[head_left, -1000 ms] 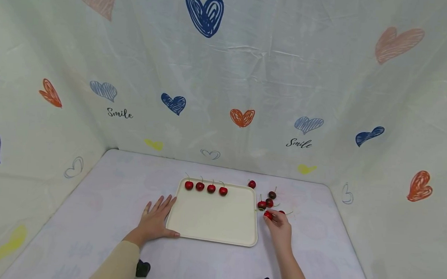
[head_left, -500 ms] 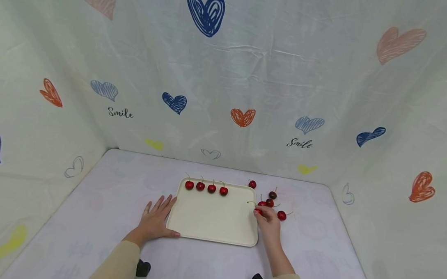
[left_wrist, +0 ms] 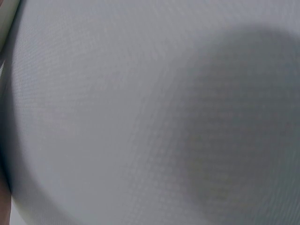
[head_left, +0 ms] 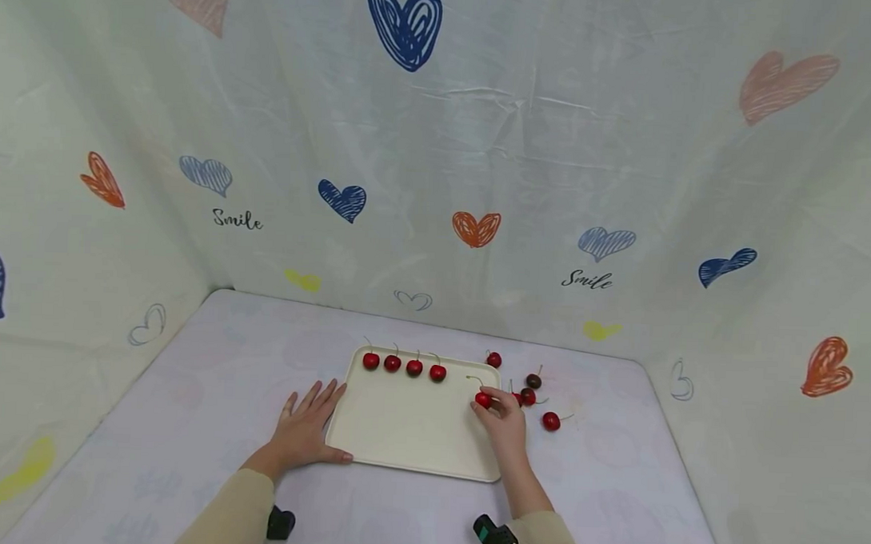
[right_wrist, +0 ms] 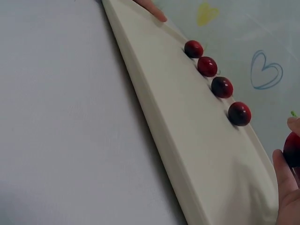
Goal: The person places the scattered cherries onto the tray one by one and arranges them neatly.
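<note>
My right hand [head_left: 504,425] pinches a red cherry [head_left: 483,399] between thumb and fingers, over the right part of a cream rectangular tray [head_left: 415,431]. Its green stem points up and left. In the right wrist view the held cherry [right_wrist: 293,149] shows at the right edge, partly hidden by the fingers. Along the tray's far edge several cherries [head_left: 414,368] stand in a row toward the left, stems upward. My left hand [head_left: 302,431] lies with spread fingers at the tray's left side, its thumb along the near left corner. The left wrist view shows mostly blurred tablecloth [left_wrist: 103,117].
Right of the tray, several loose cherries lie on the white table, among them a dark cherry [head_left: 533,381] and a red cherry [head_left: 550,421]. Another cherry [head_left: 493,360] sits just behind the tray's far right corner. A heart-printed curtain [head_left: 425,143] encloses the back and sides.
My right hand has carried the pinched cherry leftward from the loose group to above the tray's right part. The left hand and the row of cherries have stayed in place.
</note>
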`<state>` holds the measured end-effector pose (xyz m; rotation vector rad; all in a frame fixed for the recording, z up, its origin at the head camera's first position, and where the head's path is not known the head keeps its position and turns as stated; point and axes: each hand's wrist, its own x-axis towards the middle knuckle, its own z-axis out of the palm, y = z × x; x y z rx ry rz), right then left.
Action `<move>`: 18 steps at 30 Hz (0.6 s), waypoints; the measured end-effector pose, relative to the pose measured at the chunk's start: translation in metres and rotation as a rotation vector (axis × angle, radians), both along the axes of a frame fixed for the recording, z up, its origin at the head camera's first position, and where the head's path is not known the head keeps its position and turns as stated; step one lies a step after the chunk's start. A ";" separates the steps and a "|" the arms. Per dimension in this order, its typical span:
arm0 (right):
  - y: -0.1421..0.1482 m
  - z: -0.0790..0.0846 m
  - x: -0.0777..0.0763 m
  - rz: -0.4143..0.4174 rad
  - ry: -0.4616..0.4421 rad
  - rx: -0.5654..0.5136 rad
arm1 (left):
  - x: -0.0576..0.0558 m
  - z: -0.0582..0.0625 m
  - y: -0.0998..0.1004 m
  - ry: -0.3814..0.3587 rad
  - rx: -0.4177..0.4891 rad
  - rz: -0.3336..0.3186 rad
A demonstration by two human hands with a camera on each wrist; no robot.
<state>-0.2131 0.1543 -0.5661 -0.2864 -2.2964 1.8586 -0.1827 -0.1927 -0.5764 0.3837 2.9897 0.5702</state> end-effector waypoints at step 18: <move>-0.022 -0.004 -0.035 -0.005 0.035 -0.133 | 0.001 0.003 0.001 -0.004 -0.004 0.006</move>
